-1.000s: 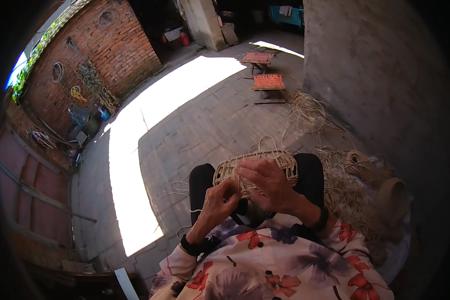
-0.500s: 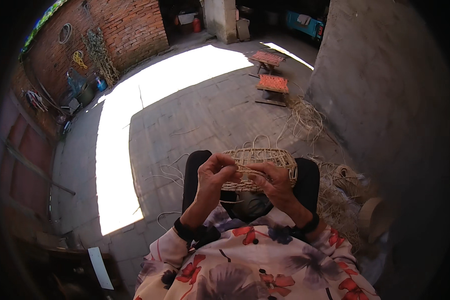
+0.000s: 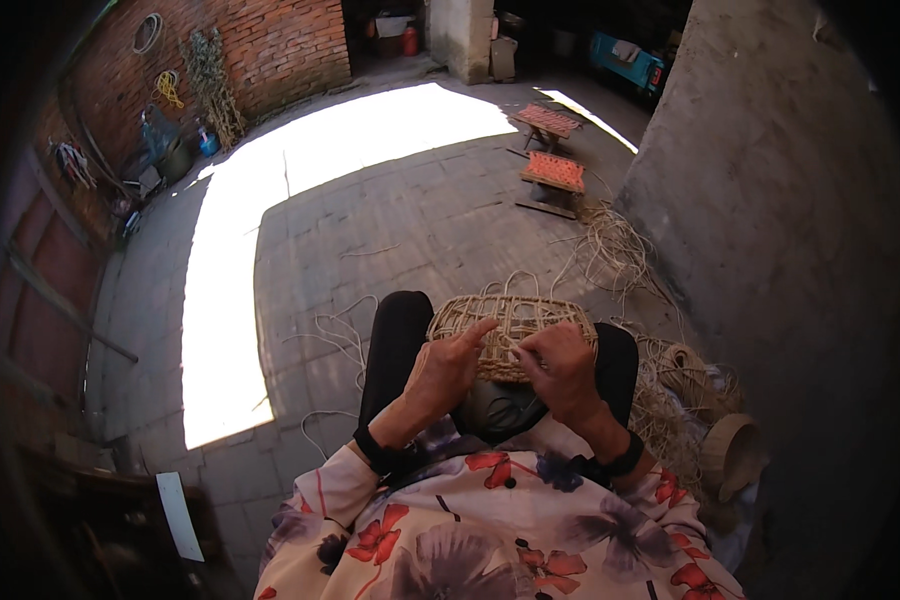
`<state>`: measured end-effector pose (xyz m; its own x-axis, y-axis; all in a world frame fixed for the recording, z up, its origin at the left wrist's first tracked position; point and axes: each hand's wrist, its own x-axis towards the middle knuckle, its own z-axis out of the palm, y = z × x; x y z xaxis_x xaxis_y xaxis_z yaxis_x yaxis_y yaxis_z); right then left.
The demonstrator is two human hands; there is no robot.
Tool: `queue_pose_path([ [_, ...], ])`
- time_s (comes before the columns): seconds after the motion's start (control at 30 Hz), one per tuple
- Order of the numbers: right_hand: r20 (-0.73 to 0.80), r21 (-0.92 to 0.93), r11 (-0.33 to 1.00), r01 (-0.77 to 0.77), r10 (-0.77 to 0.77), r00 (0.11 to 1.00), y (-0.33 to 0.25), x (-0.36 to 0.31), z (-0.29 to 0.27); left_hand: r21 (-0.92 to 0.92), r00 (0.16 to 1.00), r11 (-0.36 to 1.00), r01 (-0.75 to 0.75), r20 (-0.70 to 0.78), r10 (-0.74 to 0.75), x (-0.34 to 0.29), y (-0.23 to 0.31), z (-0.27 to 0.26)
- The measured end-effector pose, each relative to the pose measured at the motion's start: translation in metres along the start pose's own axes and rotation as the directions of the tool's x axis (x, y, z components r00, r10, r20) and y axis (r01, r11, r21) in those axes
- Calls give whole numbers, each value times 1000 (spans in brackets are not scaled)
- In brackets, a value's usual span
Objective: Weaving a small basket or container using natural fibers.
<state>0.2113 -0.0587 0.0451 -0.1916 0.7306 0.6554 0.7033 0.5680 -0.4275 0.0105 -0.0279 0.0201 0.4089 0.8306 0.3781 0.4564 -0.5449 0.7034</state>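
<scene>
A woven basket of tan cord (image 3: pixel 515 312), open-meshed with loose loops along its far edge, rests across my lap between my knees. My left hand (image 3: pixel 444 368) is closed at its near left side, with one finger stretched over the weave and the other fingers curled and partly hidden. At the near right side, my right hand (image 3: pixel 562 368) is closed, its thumb and forefinger pinching a strand of cord (image 3: pixel 515 350) at the mesh. Below the basket, a dark rounded thing (image 3: pixel 500 408) shows between my legs.
Loose cord (image 3: pixel 615 245) lies tangled on the paving ahead to the right. Beside my right leg are more cord, a coil (image 3: pixel 682 362) and a tan round container (image 3: pixel 732 452). Two low stools with red woven seats (image 3: pixel 554 172) stand further off. A grey wall (image 3: pixel 770 200) rises at right.
My hands, earlier close together over the middle of the basket, have moved apart. The left has shifted toward the near left side, and more of the weave between them shows.
</scene>
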Motion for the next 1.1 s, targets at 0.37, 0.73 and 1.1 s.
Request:
queue_pose_path([
  [0.37,144,-111,986,121,-104,984,15,-3,16,150,989,984,-99,123,81,11,5,9],
  [0.73,175,-82,986,144,-128,976,13,-2,18,30,997,1000,-4,-83,6,10,1,10],
  [1.1,-140,-23,980,-198,193,971,38,-43,-52,364,952,931,15,-289,98,5,-10,-23],
])
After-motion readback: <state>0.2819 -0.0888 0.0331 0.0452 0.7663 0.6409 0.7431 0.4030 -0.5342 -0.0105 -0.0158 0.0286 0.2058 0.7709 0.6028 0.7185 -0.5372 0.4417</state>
